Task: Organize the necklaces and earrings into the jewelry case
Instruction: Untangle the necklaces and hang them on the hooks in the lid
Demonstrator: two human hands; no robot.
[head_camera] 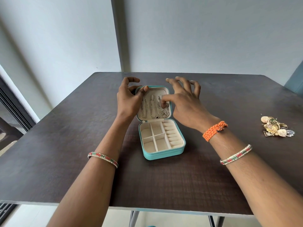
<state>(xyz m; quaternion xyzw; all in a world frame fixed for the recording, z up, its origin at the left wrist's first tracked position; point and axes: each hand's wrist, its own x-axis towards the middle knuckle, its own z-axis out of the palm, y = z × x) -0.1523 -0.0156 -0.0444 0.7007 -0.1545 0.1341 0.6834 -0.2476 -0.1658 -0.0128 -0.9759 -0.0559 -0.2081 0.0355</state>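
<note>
A teal jewelry case (164,154) lies open at the table's centre, its cream compartments bare. Three silver necklaces (153,108) hang inside the raised lid (165,89). My left hand (129,99) holds the lid's upper left corner, thumb on the rim. My right hand (185,102) reaches in from the right; its thumb and a finger pinch the rightmost necklace (164,110) near its hook, the other fingers spread above the lid. A heap of gold and shell earrings (275,127) lies on the table at the right.
The dark wooden table (73,153) ends close to me at its front edge. A pale wall stands behind it, and a dark window frame (14,110) is at the left. Bangles sit on both wrists, with an orange woven band (214,130) on the right.
</note>
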